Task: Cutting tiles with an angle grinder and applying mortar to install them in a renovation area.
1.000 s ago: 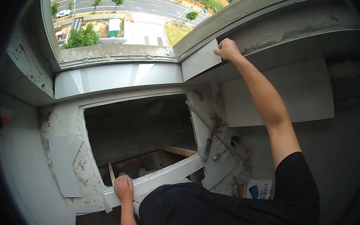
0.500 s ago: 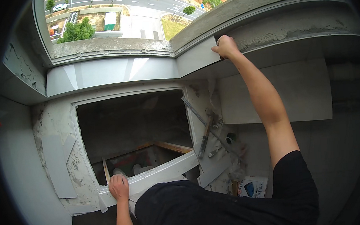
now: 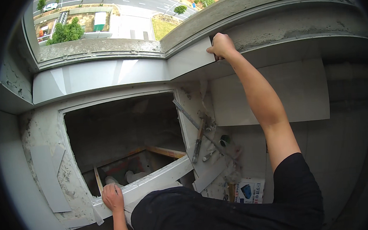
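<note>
My right hand [image 3: 223,46] reaches out to the window sill. Its fingers are closed on the right end of a pale grey sill tile [image 3: 191,58], thumb over the top face. That tile meets a longer glossy tile [image 3: 101,73] at the corner. Down at the left, my left hand [image 3: 112,197] is closed over the near edge of a white frame [image 3: 154,178] around a dark rectangular opening [image 3: 121,123]. The fingertips of both hands are partly hidden.
Right of the opening lie a steel ruler [image 3: 185,112], a hammer [image 3: 202,130] and a printed box [image 3: 249,190]. A large pale panel [image 3: 271,92] stands beyond them. Tile offcuts [image 3: 48,178] lie at the left. Bare rough sill [image 3: 288,28] continues right of my hand.
The whole view has shifted slightly, so the scene sits farther left. Both hands keep their places on the tile and the frame.
</note>
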Demonstrator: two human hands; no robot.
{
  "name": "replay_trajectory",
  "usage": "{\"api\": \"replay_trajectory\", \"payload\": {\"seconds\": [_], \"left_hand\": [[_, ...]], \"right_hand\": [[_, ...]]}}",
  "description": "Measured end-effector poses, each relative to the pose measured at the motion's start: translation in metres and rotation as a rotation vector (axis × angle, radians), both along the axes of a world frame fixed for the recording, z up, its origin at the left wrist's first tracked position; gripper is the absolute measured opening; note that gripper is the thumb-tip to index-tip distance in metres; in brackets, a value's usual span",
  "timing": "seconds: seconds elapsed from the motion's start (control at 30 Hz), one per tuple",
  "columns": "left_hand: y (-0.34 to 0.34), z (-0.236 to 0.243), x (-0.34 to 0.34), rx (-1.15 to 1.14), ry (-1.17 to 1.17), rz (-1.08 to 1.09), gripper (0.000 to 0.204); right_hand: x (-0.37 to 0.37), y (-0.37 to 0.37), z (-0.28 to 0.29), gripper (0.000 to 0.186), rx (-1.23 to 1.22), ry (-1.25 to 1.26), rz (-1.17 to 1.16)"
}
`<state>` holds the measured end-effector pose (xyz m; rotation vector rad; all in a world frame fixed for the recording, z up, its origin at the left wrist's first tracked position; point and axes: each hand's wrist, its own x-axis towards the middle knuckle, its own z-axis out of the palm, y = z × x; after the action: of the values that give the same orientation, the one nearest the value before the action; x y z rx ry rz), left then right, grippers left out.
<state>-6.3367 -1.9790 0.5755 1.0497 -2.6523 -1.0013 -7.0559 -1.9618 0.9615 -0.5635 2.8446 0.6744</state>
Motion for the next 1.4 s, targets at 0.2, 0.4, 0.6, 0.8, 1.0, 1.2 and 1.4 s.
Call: {"api": "replay_trajectory", "payload": {"seconds": [0.2, 0.4, 0.6, 0.8, 1.0, 1.2, 1.4], "left_hand": [[-0.0003, -0.0027, -0.0035, -0.001, 0.002, 0.019, 0.013], [0.0017, -0.006, -0.0042, 0.002, -0.023, 0.018, 0.013], [0.0018, -0.0053, -0.0045, 0.019, -0.028, 0.028, 0.013], [0.0024, -0.0047, -0.002, 0.014, -0.032, 0.037, 0.013], [0.0019, -0.0051, -0.0058, 0.002, -0.018, 0.037, 0.012], [0.0028, -0.0063, -0.0046, -0.008, -0.048, 0.042, 0.012], [0.0035, -0.0065, -0.0014, -0.018, -0.038, 0.051, 0.012]], "right_hand": [[-0.0015, 0.006, 0.0001, 0.037, 0.018, 0.034, 0.119], [-0.0011, 0.0046, 0.0032, 0.029, -0.021, -0.018, 0.049], [-0.0034, 0.0051, 0.0018, 0.033, -0.019, -0.027, -0.002], [-0.0032, 0.006, -0.0008, 0.033, -0.002, -0.013, 0.02], [-0.003, 0.0087, 0.0019, 0.032, -0.024, -0.019, 0.007], [-0.0032, 0.0088, 0.0016, 0.033, -0.028, -0.019, 0.021], [-0.0014, 0.0092, -0.0008, 0.034, -0.026, -0.015, 0.023]]}}
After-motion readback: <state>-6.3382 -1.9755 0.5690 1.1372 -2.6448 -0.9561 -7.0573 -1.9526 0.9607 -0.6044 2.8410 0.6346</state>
